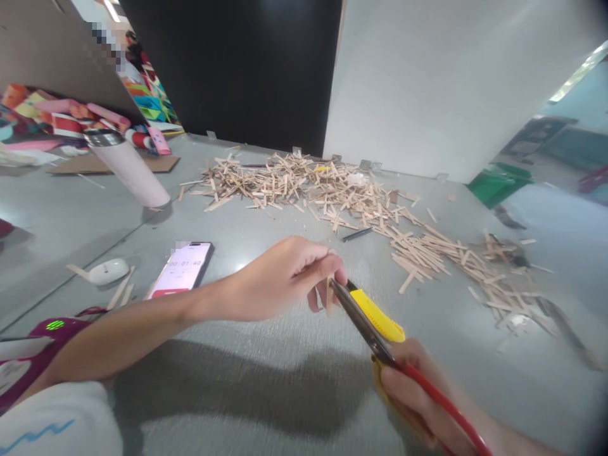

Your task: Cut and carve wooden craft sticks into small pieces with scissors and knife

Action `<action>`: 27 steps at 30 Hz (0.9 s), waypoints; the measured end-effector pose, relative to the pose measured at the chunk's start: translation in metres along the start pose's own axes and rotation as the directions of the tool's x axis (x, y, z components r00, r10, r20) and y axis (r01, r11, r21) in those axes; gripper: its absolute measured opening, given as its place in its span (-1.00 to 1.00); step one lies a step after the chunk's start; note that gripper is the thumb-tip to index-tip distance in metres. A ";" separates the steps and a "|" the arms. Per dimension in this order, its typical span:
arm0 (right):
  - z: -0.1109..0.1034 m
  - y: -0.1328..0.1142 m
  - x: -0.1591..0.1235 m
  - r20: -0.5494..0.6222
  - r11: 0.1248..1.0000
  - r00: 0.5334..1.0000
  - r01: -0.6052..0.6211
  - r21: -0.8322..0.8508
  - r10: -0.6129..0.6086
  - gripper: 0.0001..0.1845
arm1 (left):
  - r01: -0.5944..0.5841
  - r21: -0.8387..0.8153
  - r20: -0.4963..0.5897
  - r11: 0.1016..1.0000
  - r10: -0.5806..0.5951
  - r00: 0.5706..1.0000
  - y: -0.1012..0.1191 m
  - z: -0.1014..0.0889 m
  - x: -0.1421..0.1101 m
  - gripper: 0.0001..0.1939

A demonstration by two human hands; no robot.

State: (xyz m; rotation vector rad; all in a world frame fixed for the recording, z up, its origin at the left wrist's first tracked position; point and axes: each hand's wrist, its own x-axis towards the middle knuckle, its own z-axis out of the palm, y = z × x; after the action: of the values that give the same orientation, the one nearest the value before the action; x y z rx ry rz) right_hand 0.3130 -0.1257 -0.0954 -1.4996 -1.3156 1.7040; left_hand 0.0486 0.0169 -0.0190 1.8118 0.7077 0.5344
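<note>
My left hand [289, 278] is closed near the middle of the table, its fingers pinching a short flat wooden stick [329, 296] that hangs down from them. My right hand [420, 386], at the lower right, is wrapped around a pair of scissors [361, 316] with long dark blades and a red handle. The blade tips meet the stick just by my left fingertips; whether they are slightly parted cannot be made out. Beside the blades is a yellow utility knife [377, 316] with a black end, partly hidden by the scissors and my right hand.
Wooden stick pieces [285, 183] spread across the back and right of the table. A dark pen-like object [358, 234] lies before them. To the left are a phone [185, 269] with a timer, a white mouse [108, 272] and a pale pink bottle [130, 168]. Upright panels [403, 82] stand behind.
</note>
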 end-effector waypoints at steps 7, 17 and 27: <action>0.005 0.001 0.001 -0.026 0.999 0.999 -0.029 -0.042 0.028 -0.31 | -0.028 0.047 0.003 0.998 0.028 1.000 -0.002 -0.001 0.000 -0.65; 0.005 0.000 0.011 0.137 0.991 0.989 0.073 -0.116 -0.057 -0.17 | -0.070 0.104 -0.008 0.992 0.071 0.997 -0.007 0.000 0.001 -0.62; 0.004 0.000 0.005 0.163 1.000 0.986 0.019 -0.008 -0.018 -0.23 | -0.031 0.011 0.058 0.999 0.030 0.998 -0.002 -0.004 0.001 -0.64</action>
State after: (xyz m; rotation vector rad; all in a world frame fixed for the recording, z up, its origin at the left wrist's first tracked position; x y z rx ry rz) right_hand 0.3079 -0.1223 -0.0976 -1.3725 -1.4169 1.8441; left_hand 0.0467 0.0210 -0.0197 1.8443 0.6458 0.4973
